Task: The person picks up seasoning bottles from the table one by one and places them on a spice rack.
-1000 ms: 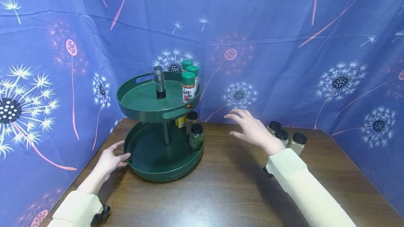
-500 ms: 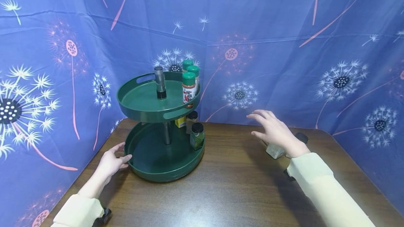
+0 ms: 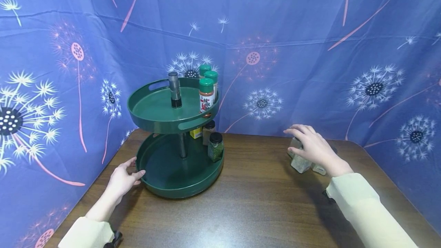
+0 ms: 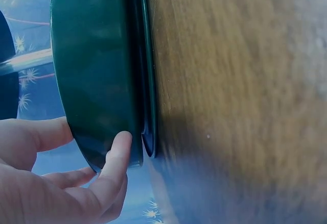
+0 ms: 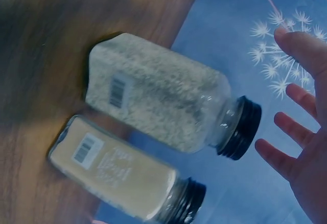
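Note:
A green two-tier round rack (image 3: 182, 190) stands on the left part of the table. My left hand (image 3: 122, 181) touches the lower tier's outer wall, thumb and fingers spread along it; the left wrist view shows the fingertips against the green wall (image 4: 94, 71). My right hand (image 3: 317, 146) hovers near several black-lidded spice jars at the right, holding nothing. In the right wrist view, a jar of pale flakes (image 5: 158, 91) and a jar of beige powder (image 5: 117, 168) stand close to its loosely extended fingers. In the head view the hand partly covers the jars.
Green-capped spice bottles (image 3: 206, 98) stand on the upper tier's right side. The lower tier holds a jar of green herbs (image 3: 215, 148), a brown jar (image 3: 208, 131) and a yellow box (image 3: 196, 132). Blue patterned cloth (image 3: 293, 49) hangs behind the wooden table (image 3: 248, 202).
My right hand has moved right, away from beside the rack, to over the jars. My left hand stays at the lower tier, and the rack looks unmoved.

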Motion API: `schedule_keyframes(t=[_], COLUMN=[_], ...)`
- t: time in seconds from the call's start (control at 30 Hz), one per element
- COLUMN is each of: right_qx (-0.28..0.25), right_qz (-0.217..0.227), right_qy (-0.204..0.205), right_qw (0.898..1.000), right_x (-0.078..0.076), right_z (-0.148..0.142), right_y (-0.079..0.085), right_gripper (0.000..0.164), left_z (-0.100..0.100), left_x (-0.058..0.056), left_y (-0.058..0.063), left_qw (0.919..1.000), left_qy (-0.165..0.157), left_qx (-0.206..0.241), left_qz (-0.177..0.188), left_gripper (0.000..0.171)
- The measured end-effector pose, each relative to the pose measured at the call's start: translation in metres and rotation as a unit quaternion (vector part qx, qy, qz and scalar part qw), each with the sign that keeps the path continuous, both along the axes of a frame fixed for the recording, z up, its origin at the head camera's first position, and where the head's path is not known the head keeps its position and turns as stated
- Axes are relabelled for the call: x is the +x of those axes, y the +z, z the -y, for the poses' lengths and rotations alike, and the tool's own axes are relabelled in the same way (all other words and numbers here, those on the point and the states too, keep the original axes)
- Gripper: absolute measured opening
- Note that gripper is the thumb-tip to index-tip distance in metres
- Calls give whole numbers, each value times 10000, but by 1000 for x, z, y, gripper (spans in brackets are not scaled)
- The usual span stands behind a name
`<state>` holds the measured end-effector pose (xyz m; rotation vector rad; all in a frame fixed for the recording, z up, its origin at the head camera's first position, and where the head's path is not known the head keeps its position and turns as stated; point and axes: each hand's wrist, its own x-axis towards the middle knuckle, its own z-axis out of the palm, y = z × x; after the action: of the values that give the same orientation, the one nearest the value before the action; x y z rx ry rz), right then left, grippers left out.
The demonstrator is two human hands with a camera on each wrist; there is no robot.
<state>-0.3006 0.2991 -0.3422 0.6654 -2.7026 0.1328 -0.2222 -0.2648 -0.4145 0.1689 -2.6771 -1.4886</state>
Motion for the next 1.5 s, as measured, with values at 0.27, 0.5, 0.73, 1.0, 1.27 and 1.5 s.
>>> schedule_keyframes(t=[0.27,0.5,0.73,1.0,1.27,1.5], right_qx=[-7,-19,-197,-288,-287,-404], right_qz=[-97,32,-1,-137,-673,-787], right_qy=[37,-97,-82,-94,153,282], right_qw=[9999,9999,9998,9994,9972,9957], right_x=[-1,-1,1,1,0,1], right_z=[-12,-22,-27,-27,-29,-29], right_y=[-12,-23,-30,-36,-52,-60], right_gripper=[52,51,47,44,41,42], left_z=[-2,-4,-6,-8,-10,-11], left_x=[3,7,8,9,11,12], left_y=[-2,-2,-3,-4,-3,-3], left_qw=[9999,9990,9979,9962,9955,9954], left_qy=[83,207,260,334,385,400], left_qx=[-142,-404,-562,-746,-841,-841], left_qz=[-10,-19,-161,-287,-206,-238], left_gripper=[69,70,68,67,67,67])
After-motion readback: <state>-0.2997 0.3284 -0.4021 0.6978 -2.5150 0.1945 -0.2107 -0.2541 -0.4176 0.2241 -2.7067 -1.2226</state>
